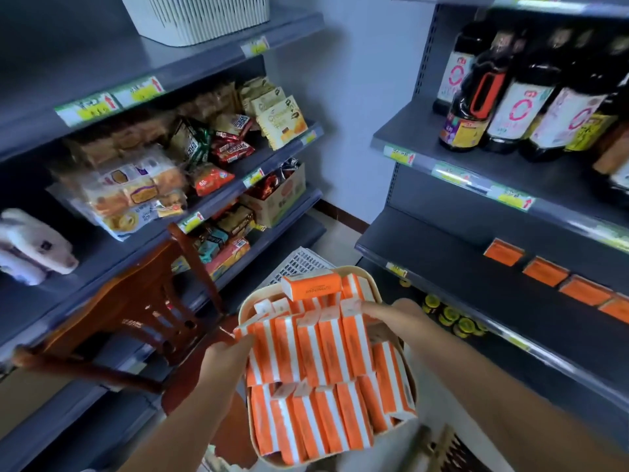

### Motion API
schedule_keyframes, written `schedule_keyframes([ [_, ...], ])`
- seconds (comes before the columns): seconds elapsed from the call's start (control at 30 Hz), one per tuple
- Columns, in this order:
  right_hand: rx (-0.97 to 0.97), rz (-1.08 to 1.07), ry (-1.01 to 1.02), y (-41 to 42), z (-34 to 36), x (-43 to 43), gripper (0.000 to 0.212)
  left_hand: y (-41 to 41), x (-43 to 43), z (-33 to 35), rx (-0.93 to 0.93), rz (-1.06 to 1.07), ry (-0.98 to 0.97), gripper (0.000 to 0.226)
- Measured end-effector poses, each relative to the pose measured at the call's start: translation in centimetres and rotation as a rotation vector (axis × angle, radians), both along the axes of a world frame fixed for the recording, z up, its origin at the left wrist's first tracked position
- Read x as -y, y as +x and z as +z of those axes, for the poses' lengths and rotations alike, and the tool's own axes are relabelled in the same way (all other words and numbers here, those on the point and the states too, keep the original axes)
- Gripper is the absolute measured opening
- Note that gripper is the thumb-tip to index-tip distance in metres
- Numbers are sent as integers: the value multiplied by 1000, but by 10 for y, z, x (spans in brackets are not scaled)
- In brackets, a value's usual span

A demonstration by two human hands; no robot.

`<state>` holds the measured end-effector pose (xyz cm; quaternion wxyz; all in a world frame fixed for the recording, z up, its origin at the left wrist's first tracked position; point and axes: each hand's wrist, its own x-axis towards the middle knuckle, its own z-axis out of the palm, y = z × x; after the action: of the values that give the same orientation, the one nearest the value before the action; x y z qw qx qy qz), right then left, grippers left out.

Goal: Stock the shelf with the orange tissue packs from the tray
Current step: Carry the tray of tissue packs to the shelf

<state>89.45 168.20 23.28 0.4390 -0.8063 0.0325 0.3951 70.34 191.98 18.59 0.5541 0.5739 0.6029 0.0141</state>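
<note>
A cream tray (406, 369) low in the middle of the head view is packed with orange-and-white tissue packs. My left hand (226, 352) and my right hand (388, 313) clasp a row of several tissue packs (316, 352) between them, left hand at the row's left end, right hand at its right end. A second row of packs (316, 420) lies nearer me in the tray, and a single pack (311, 284) sits on top at the far end. Several orange packs (544, 272) lie in a line on the dark shelf (476, 287) at the right.
A brown wooden chair (136, 311) stands at the left beside the tray. Snack shelves (190, 172) fill the left side, dark sauce bottles (510, 97) the upper right shelf. A white crate (299, 264) lies beyond the tray. Yellow-lidded jars (452, 318) sit under the right shelf.
</note>
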Motion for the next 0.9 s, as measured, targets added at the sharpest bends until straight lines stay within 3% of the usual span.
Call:
schedule_keyframes([
  [0.1,-2,23,-6,41,-4,-7,54,42,-6,0,15,6,-10,25],
  [0.2,-1,7,9,81,-11,-12,43,78,-10,-5,28,11,-26,19],
  [0.33,-8,21,-48,120,-17,-16,64,115,-15,-10,4,16,-74,30],
  [0.5,-54,159,30,177,-14,-14,58,160,-13,-16,23,58,-109,35],
  [0.6,-21,215,28,205,-26,-17,78,182,0,-20,50,134,-108,21],
  [0.7,75,181,-2,230,-46,-18,105,206,25,-23,85,254,-100,26],
  [0.77,98,211,50,249,-58,-15,100,220,45,-34,78,329,-81,36],
  [0.9,97,391,113,286,-79,-10,65,236,87,-61,65,456,-108,46],
])
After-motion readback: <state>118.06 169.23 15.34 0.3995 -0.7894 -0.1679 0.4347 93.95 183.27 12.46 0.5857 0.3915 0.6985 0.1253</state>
